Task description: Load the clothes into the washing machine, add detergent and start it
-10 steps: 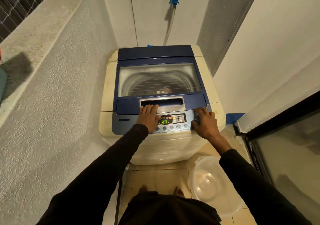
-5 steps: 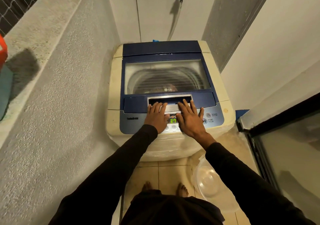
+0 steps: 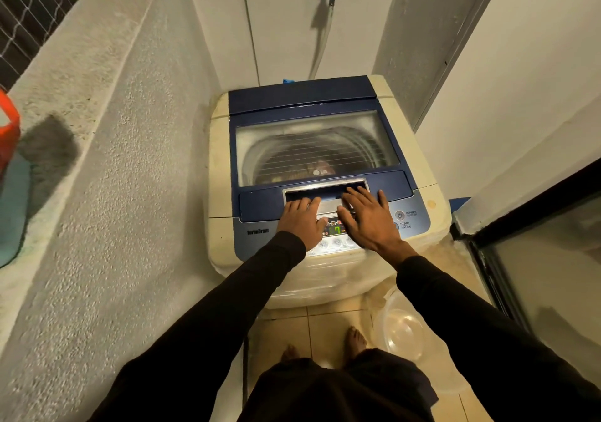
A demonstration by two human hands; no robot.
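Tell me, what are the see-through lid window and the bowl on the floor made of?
The washing machine's clear lid window looks like glossy glass or hard plastic; it reflects light and shows the drum. The round see-through bowl seems thin, shiny plastic.

Warm, dim light falls from above, casting soft shadows on the wall point(image 3: 97, 194) (rough plaster, smeared by motion blur at left). Wide-angle distortion bends the edges; glare mists the lid point(image 3: 317, 142).
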